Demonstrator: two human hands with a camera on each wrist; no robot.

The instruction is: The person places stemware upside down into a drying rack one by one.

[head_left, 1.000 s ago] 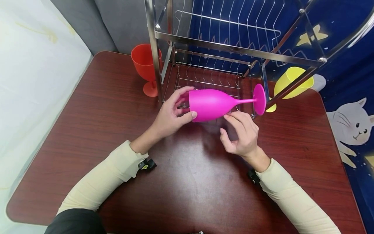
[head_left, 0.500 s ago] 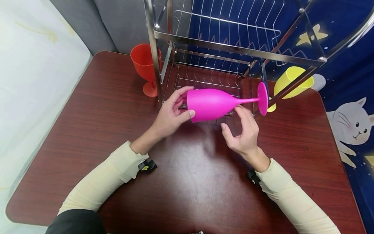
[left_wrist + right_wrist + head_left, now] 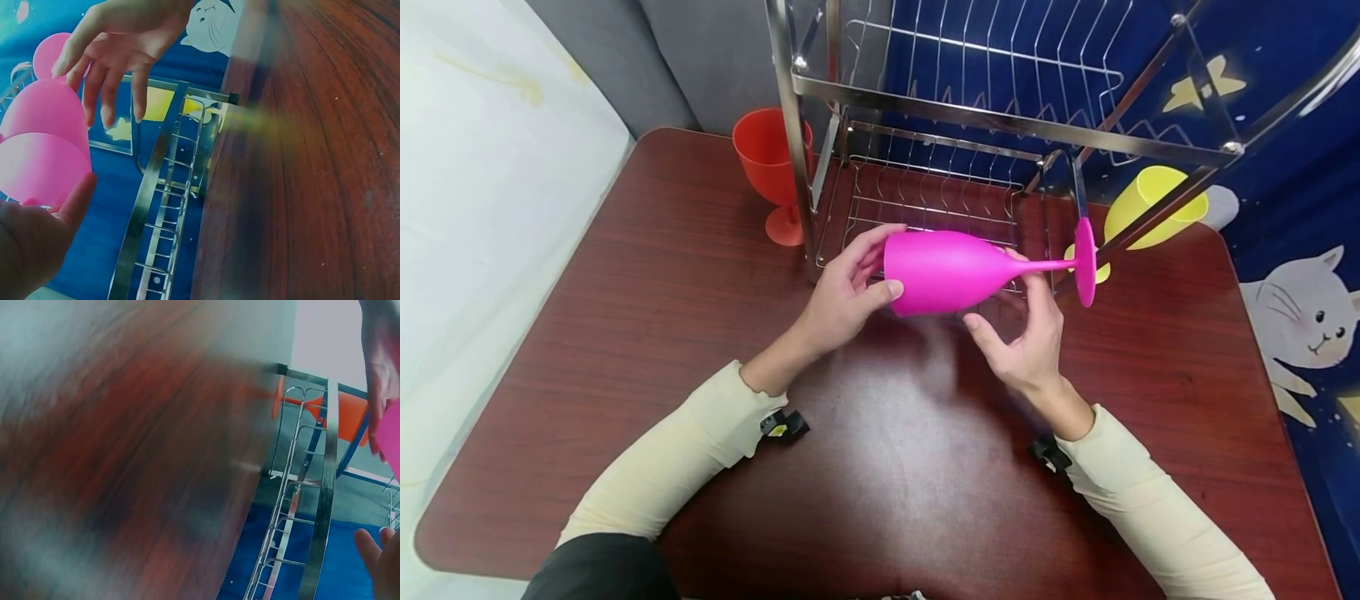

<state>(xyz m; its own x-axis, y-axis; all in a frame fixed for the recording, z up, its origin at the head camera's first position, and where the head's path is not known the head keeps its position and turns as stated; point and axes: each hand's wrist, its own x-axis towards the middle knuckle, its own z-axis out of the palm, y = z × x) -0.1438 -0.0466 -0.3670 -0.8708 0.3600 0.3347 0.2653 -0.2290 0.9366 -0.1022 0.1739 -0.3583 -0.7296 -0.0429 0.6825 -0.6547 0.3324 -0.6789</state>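
Note:
A pink plastic goblet (image 3: 947, 271) lies sideways in the air in front of the wire rack, its mouth to the left and its round foot to the right. My left hand (image 3: 838, 304) holds it at the rim, thumb on the near side. My right hand (image 3: 1026, 350) is under and behind the tapered end by the stem, its thumb apart from the bowl. Seen from the left wrist, the right hand's fingers (image 3: 107, 103) hang fairly straight beside the goblet (image 3: 47, 119). Only part of the goblet (image 3: 390, 434) enters the right wrist view.
A two-tier metal dish rack (image 3: 1000, 121) stands at the back of the brown table (image 3: 625, 350). Left of it is a red goblet (image 3: 767, 158), partly behind a post. A yellow goblet (image 3: 1150, 208) stands at the right, crossed by a rack bar.
My right hand's fingers have moved from below the bowl up behind the stem end. The goblet's foot has shifted slightly right and turned more edge-on. My left hand keeps its hold on the rim.

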